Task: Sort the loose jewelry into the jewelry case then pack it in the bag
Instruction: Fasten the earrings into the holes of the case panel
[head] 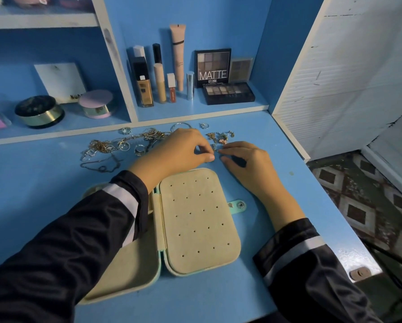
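The jewelry case (199, 220) lies open and flat on the blue worktop (265, 141), directly in front of the person. Its right half shows a beige pad pierced with rows of small holes, all unfilled, and a mint snap tab (238, 205) sticks out from the case's right edge. The case's left half is largely covered by the left forearm in a dark sleeve (83, 229) with a white stripe. Beyond the far edge of the case, the left hand (183, 148) and right hand (244, 159) meet fingertip to fingertip. Both have fingers curled, with thumb and forefinger drawn close together. A small gold piece (215, 148) sits at the meeting point; it cannot be told whether either hand actually pinches it or only touches it. Just beyond the hands, further from the case, lies a cluster of small gold earrings (221, 136). Beyond the case's far left corner, a tangled heap of gold and silver chains (106, 146) is spread on the worktop, with several rings among it. A thin hoop (181, 125) and one separate ring (204, 125) lie at the far side of the loose jewelry. On the shelf behind all this, well apart from the case, stand a MATTE eyeshadow palette (213, 67), a foundation bottle (144, 87) and two round compacts.
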`<state>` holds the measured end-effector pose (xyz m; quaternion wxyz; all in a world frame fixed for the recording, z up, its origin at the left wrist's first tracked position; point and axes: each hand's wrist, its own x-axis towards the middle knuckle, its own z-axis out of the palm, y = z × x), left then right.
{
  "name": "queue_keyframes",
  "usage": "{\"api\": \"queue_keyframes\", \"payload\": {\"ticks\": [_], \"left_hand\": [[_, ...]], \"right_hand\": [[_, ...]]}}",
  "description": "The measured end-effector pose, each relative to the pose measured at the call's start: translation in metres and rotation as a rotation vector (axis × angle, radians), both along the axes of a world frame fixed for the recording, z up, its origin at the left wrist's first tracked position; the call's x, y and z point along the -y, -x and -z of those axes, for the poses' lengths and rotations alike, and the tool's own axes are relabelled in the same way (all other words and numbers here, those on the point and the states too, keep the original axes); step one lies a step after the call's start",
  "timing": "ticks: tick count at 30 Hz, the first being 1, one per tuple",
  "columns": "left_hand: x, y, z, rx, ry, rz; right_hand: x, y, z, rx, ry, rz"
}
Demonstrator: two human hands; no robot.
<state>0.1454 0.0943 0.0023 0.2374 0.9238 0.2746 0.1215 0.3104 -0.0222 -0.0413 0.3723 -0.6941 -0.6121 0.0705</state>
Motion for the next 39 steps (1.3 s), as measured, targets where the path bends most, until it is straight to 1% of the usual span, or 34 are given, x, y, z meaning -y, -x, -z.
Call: {"api": "queue_keyframes", "payload": {"ticks": [6, 17, 24, 28, 35, 39], "left_hand": [[0.001, 0.001, 0.000, -0.009, 0.047, -0.010], [0.007, 0.000, 0.001, 0.047, 0.162, -0.081], [0.003, 0.012, 0.001, 0.147, 0.271, -0.126], [-0.003, 0.022, -0.001, 0.242, 0.313, -0.155], [-0.013, 0.028, -0.002, 0.387, 0.418, -0.268], [-0.016, 0.030, 0.002, 0.417, 0.449, -0.304]], "right_hand": [[0.000, 0.000, -0.001, -0.003, 0.017, 0.002], [0.001, 0.001, -0.001, -0.019, -0.003, 0.005], [0.000, 0.003, -0.001, -0.009, 0.007, 0.016], [-0.002, 0.004, -0.001, -0.018, 0.005, 0.028], [-0.017, 0.009, -0.005, -0.003, -0.099, 0.033], [-0.034, 0.013, -0.003, 0.031, -0.088, 0.000]]}}
